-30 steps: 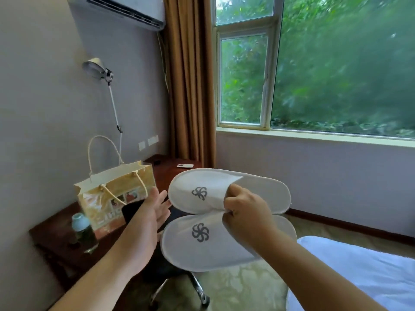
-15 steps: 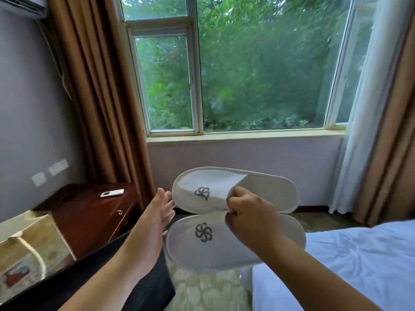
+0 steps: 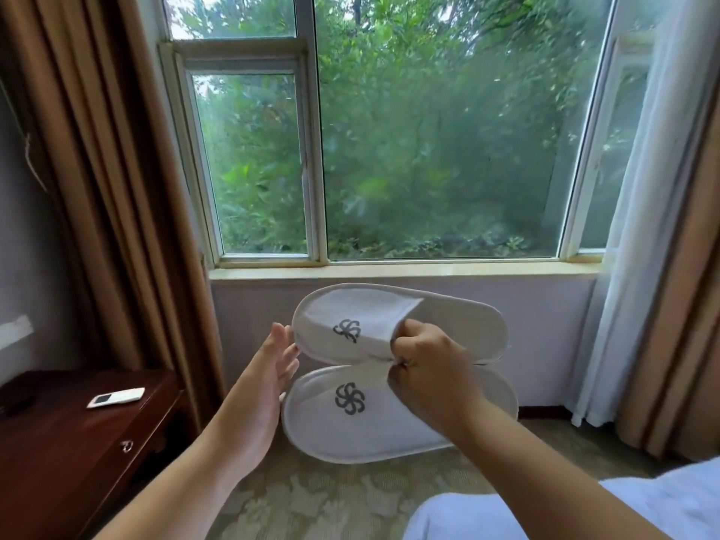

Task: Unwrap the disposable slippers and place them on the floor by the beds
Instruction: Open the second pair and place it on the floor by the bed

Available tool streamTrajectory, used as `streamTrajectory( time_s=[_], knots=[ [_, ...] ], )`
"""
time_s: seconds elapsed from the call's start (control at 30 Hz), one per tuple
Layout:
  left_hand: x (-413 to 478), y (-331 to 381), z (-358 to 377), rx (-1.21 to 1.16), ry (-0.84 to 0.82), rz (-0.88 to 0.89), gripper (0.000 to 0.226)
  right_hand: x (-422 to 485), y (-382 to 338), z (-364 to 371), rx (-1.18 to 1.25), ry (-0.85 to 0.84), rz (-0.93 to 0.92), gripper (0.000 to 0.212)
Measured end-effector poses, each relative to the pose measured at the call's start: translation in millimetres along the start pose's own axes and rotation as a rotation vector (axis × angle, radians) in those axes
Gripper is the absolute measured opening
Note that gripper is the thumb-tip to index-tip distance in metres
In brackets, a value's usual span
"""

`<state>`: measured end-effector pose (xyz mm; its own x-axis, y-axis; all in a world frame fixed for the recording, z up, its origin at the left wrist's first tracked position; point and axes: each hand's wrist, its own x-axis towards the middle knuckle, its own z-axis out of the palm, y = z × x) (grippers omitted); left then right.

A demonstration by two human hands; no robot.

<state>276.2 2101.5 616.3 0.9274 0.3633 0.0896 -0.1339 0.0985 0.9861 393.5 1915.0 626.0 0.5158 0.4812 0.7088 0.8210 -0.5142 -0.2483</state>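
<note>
Two white disposable slippers with grey pinwheel logos are held in the air in front of the window wall, one above the other, toes to the left. My right hand [image 3: 430, 374] grips both where they meet, pinching the strap edge of the upper slipper [image 3: 362, 321] and covering part of the lower slipper [image 3: 343, 422]. My left hand [image 3: 270, 372] is flat with straight fingers, its fingertips at the toe ends of the slippers. No wrapper is visible on them.
A dark wooden desk [image 3: 58, 442] with a white remote [image 3: 115, 397] stands at the left. A white bed corner [image 3: 584, 508] is at the lower right. Patterned carpet [image 3: 331, 496] lies below the slippers. Brown curtains [image 3: 117, 189] flank the window [image 3: 428, 150].
My view has swung right, away from the desk and gift bag, toward the window. Both hands keep the same hold, with the slippers carried along.
</note>
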Motion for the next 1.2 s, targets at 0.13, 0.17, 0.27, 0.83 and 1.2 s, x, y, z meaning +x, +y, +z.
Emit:
streamTrajectory(
  time_s=[0.13,0.17,0.27,0.83,1.2],
  knots=[
    [60,-9,6,0.005,-0.019,-0.013,0.070,36,39,23,-0.016,-0.002,0.004,0.008],
    [77,-11,8,0.003,-0.028,-0.026,0.069,44,49,31,-0.027,0.003,0.003,0.008],
    [131,-22,11,-0.010,-0.062,-0.063,0.075,67,83,55,-0.053,0.008,0.018,0.009],
    [439,-45,50,0.003,-0.351,-0.162,0.089,203,252,149,-0.208,0.006,0.207,0.042],
    [606,-104,117,0.044,-0.402,-0.237,0.081,264,415,204,-0.211,-0.053,0.302,0.046]
  ],
)
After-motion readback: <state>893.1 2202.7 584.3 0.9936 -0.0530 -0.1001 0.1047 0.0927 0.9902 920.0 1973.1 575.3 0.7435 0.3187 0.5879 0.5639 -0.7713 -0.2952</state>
